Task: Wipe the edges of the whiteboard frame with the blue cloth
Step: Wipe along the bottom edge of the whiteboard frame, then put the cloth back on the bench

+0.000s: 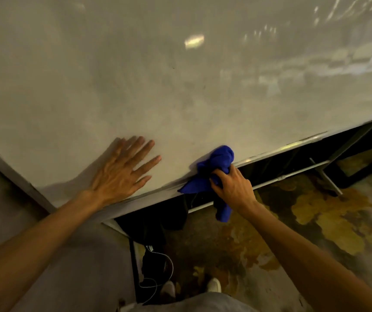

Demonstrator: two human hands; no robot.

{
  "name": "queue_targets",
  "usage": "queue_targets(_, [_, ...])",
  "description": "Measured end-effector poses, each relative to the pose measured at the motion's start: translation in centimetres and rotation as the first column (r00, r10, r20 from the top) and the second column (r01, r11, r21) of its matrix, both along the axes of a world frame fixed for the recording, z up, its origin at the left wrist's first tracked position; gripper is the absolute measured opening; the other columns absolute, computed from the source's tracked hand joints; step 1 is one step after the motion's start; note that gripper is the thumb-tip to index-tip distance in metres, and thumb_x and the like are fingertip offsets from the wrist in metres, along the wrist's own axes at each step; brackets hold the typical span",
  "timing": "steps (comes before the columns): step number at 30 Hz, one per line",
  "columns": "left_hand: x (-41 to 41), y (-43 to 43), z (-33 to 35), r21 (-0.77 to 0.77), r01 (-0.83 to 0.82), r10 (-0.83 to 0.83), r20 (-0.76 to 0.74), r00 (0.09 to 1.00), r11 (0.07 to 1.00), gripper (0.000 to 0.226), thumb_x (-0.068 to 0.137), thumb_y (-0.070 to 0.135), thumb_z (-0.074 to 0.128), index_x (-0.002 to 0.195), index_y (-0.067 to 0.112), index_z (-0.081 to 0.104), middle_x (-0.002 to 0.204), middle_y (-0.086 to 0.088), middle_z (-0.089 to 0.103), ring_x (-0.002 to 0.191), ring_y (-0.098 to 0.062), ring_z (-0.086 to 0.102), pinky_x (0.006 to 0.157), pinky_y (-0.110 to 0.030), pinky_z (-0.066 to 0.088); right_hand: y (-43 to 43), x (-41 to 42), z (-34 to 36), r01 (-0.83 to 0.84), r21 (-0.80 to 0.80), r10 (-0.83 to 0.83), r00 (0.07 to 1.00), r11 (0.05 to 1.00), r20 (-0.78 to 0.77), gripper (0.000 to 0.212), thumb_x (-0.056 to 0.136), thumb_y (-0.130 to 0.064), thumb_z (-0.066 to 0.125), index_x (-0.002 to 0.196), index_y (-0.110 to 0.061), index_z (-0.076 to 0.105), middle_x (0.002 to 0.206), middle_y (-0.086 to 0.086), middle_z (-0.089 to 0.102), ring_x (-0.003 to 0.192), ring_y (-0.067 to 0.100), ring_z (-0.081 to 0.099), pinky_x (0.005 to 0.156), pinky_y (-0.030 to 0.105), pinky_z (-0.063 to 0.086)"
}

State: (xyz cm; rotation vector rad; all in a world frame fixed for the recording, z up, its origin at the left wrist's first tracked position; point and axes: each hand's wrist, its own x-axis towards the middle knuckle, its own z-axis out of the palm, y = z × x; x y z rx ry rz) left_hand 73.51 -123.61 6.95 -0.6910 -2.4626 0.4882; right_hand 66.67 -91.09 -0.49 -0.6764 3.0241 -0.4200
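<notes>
Right hand (232,185) grips the bunched blue cloth (216,170) against the whiteboard frame (293,144), centre-right; left hand (122,172) lies flat, fingers spread, on the whiteboard (135,75).

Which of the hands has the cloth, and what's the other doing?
The right hand grips the bunched blue cloth against the whiteboard's bottom frame edge. The left hand holds nothing: it lies flat, fingers spread, on the board surface.

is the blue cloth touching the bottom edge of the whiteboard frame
Touching. The head view shows the blue cloth, bunched in the right hand, draped over the frame's bottom edge with no gap; one tail hangs below it.
</notes>
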Motion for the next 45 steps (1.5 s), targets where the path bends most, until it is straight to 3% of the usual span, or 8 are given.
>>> queue_targets(3, [-2.1,4.9,0.9,0.048,0.115,-0.116,0.015,0.993,0.992,0.055,0.104,0.038,0.048,0.153,0.015,0.043,0.161,-0.018,0.03,0.152,-0.037,0.022,0.122,-0.055,0.018,2.0,-1.2,1.4,0.039,-0.041,-0.039,0.999,0.998,-0.013,0.036,0.094,-0.048,0.044,0.125,-0.031,0.048,0.115,0.009,0.047,0.099,0.028,0.055,0.069,0.044,0.054])
queue_targets(8, [-7.0,14.2,4.3,0.114,0.176,-0.191,0.139,0.972,0.978,0.051,0.102,0.037,0.049,0.146,0.011,0.054,0.154,-0.019,0.043,0.144,-0.038,0.039,0.116,-0.054,0.035,8.0,-4.2,5.0,0.149,-0.109,-0.157,0.986,0.983,-0.064,0.038,0.09,-0.057,0.046,0.12,-0.034,0.047,0.107,0.008,0.055,0.083,0.028,0.061,0.067,0.037,0.05])
queue_targets(13, [-12.6,23.7,6.9,0.103,-0.006,-0.043,0.471,0.881,0.995,0.061,0.106,0.052,0.028,0.161,0.026,0.022,0.167,-0.007,0.021,0.154,-0.026,0.017,0.124,-0.042,0.012,15.8,-5.9,8.2,0.311,-0.151,-0.324,0.944,0.938,-0.067,0.051,0.084,-0.072,0.043,0.12,-0.035,0.047,0.095,-0.001,0.048,0.074,0.02,0.053,0.066,0.033,0.048])
queue_targets(16, [-16.0,30.0,8.3,0.065,0.018,-0.052,0.57,0.82,0.998,0.063,0.105,0.057,0.021,0.162,0.032,0.013,0.169,-0.003,0.014,0.154,-0.025,0.013,0.123,-0.043,0.013,21.4,-5.6,9.9,0.434,-0.171,-0.45,0.89,0.885,-0.072,0.059,0.08,-0.077,0.044,0.12,-0.034,0.048,0.096,0.0,0.047,0.075,0.022,0.053,0.066,0.032,0.047])
queue_targets(23, [-20.4,43.8,9.8,-0.012,0.237,-0.183,0.6,0.779,0.972,0.063,0.104,0.06,0.021,0.161,0.034,0.017,0.168,-0.003,0.02,0.153,-0.026,0.017,0.123,-0.045,0.02,33.6,-5.0,12.3,0.616,-0.157,-0.631,0.772,0.772,-0.076,0.059,0.08,-0.077,0.045,0.122,-0.035,0.049,0.095,0.0,0.048,0.074,0.02,0.051,0.065,0.032,0.045])
queue_targets(29, [-25.8,55.9,9.7,-0.069,0.385,-0.248,0.659,0.71,0.92,0.064,0.103,0.062,0.027,0.16,0.032,0.024,0.158,-0.003,0.039,0.142,-0.028,0.038,0.11,-0.046,0.039,43.7,-7.2,12.8,0.74,-0.082,-0.744,0.661,0.668,-0.098,0.063,0.077,-0.079,0.043,0.123,-0.037,0.047,0.1,0.005,0.06,0.08,0.025,0.059,0.064,0.033,0.046])
queue_targets(39, [-37.9,73.0,10.2,-0.103,0.471,-0.282,0.683,0.674,0.876,0.065,0.101,0.065,0.028,0.159,0.035,0.023,0.157,-0.003,0.04,0.138,-0.028,0.045,0.1,-0.046,0.046,58.9,-15.8,13.7,0.811,-0.033,-0.81,0.582,0.585,-0.072,0.061,0.083,-0.069,0.051,0.13,-0.031,0.045,0.108,0.01,0.065,0.088,0.029,0.064,0.069,0.038,0.053])
queue_targets(45, [-43.0,81.1,9.3,-0.117,0.48,-0.253,0.73,0.635,0.869,0.066,0.101,0.064,0.032,0.159,0.034,0.024,0.152,-0.002,0.047,0.132,-0.027,0.052,0.095,-0.045,0.048,66.6,-20.8,12.9,0.817,-0.037,-0.817,0.57,0.575,-0.092,0.059,0.082,-0.07,0.051,0.128,-0.034,0.046,0.104,0.007,0.063,0.085,0.026,0.061,0.061,0.031,0.042])
